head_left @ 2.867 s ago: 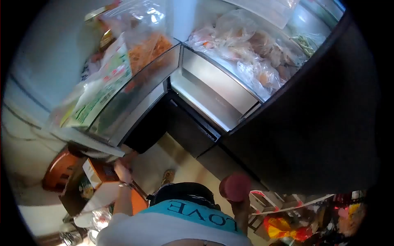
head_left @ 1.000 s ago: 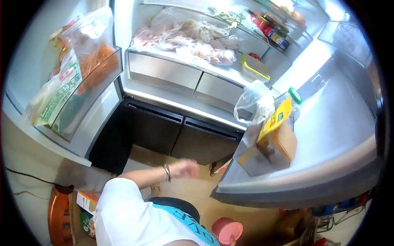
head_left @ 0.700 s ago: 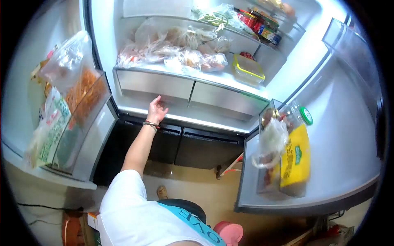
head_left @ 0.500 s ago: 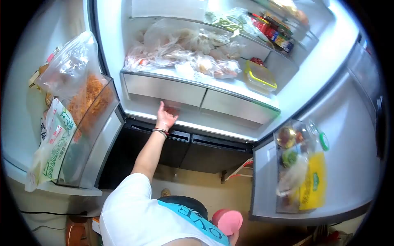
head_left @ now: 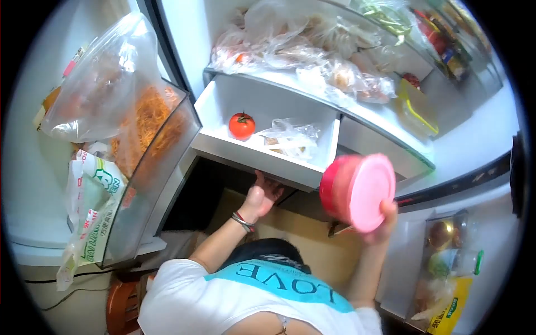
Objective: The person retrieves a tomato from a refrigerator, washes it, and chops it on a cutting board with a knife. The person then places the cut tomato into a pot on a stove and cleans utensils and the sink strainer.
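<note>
A round pink container (head_left: pixel 357 190) hangs tilted in midair before an opened refrigerator drawer (head_left: pixel 268 162), its lid turned toward my remote view. The right hand (head_left: pixel 382 226) grips it from the near side, forearm raised, thumb pressed over the lid's edge and the other fingers partly hidden. The left hand (head_left: pixel 263 196), bangles (head_left: pixel 244 222) at the wrist, reaches forward just below the drawer front, palm up and loosely unfurled, with nothing I can see in its grasp; whether its fingertips touch the drawer, I cannot tell. Inside the drawer, a red tomato (head_left: pixel 242 126) sits to the left of a clear plastic bag (head_left: pixel 290 137). "LOVE" runs in dark letters across the turquoise band of the white shirt (head_left: pixel 285 285). In the left door bin, a white-and-green packet (head_left: pixel 92 212) carries Latin letters and Chinese characters, beside a clear bag of orange strands (head_left: pixel 148 117). In the right door, I make out Chinese characters on a yellow packet (head_left: pixel 452 304), too small for me to read. Knotted plastic bags (head_left: pixel 335 61) crowd the shelf above the drawer, while a pale floor (head_left: pixel 312 234) and a reddish-brown wooden chair (head_left: pixel 121 301) show below
</note>
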`<state>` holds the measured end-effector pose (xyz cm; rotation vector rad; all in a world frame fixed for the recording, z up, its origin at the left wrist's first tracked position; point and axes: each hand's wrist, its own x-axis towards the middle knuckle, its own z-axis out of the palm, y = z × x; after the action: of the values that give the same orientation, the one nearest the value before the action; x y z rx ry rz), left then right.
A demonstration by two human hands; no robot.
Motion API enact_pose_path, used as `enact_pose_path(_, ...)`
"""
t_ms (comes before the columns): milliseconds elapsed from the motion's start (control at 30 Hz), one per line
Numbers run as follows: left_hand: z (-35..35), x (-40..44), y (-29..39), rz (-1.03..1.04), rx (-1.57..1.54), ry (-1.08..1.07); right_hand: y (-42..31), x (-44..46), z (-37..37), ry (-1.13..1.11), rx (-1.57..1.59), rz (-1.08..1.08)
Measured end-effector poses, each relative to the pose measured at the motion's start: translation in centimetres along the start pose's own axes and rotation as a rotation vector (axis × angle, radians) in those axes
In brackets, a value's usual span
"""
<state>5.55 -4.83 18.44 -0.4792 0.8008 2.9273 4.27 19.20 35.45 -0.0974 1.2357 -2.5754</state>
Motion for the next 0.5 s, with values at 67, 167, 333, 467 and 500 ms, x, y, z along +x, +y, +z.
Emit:
enact_pose_path(67,0.2,-1.6,-0.3,0.018,-0.007,0.015,-1.2,3.4,2.6,-0.121,0.039,0.072)
enact_pose_path(167,-0.9,-3.0,-0.9,-0.011,-0.063,0.001,-1.2,8.1,6.8,-0.179,-0.027,0.196)
enact_pose_path(333,-0.8,-4.0,-1.4,0.005,-0.073,0.028,3.2,14.3,11.1,-0.195,-0.319,0.465)
enact_pose_path(467,-2.8,-4.4,-2.1,-0.012,-0.072,-0.013,8.0,18.4,11.4,-0.122,-0.373,0.521)
enact_pose_path(500,-2.3,-4.6,-1.7,-0.019,-0.056,-0.006,9.4,19.9,10.7,-0.190,-0.480,0.511)
